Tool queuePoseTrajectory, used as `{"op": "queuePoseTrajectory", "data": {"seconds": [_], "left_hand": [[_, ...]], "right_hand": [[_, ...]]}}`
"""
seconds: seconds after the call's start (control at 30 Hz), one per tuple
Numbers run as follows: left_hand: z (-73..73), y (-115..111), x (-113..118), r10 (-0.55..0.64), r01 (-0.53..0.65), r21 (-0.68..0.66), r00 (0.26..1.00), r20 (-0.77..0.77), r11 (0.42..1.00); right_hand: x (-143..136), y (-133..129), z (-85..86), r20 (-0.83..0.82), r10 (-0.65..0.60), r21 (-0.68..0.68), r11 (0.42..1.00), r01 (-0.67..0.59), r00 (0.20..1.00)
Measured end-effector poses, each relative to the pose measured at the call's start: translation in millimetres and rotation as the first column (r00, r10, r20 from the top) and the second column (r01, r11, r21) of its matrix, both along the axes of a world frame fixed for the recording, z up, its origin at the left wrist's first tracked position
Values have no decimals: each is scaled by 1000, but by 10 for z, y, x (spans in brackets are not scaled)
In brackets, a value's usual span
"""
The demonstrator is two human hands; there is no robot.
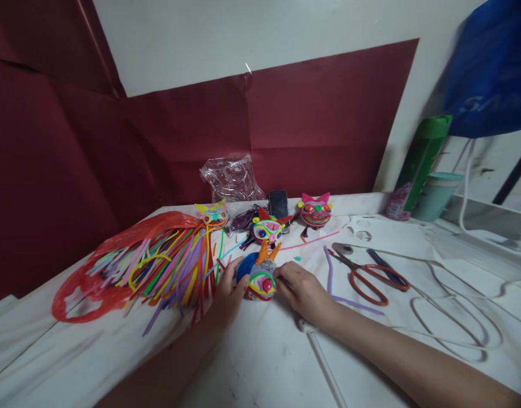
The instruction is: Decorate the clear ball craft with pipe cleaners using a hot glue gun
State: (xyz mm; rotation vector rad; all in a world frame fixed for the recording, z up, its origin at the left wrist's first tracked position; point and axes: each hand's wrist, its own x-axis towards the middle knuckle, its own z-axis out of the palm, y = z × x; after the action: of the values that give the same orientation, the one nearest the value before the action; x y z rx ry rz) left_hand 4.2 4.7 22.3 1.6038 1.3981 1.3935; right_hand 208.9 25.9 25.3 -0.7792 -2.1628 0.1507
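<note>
A round, colourful animal-head ornament [260, 277] with orange ears, a blue side and a pink bead is between my hands, just above the white table [251, 351]. My left hand [232, 289] wraps round its left side, thumb on the front. Closed fingers of my right hand [300, 286] pinch at its right edge; whatever small piece they may hold is hidden. Behind it sits a similar head with red ears [267, 228]. A pink-eared head [315, 209] stands farther right, and a yellow-eared one [212, 213] farther left.
Many coloured fuzzy stems [175, 266] spill from a red plastic bag [85, 303] at the left. Red-handled scissors [368, 280], a dark pen-like tool [388, 269], a purple stem [356, 305] and a looped cord [447, 334] lie right. A phone [278, 205] stands behind.
</note>
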Motion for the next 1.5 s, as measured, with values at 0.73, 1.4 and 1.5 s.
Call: {"op": "queuePoseTrajectory", "data": {"seconds": [0.73,1.4,1.5], "left_hand": [[-16,12,-39,-33,32,-19,996,-80,999],[172,-52,66,81,-77,-107,996,33,991],[137,-38,71,119,-121,-121,993,-18,985]], "right_hand": [[3,-12,15,26,-17,-9,1000,17,1000],[-42,-80,51,69,37,94,995,-44,997],[-64,-122,62,97,35,125,991,-47,995]]}}
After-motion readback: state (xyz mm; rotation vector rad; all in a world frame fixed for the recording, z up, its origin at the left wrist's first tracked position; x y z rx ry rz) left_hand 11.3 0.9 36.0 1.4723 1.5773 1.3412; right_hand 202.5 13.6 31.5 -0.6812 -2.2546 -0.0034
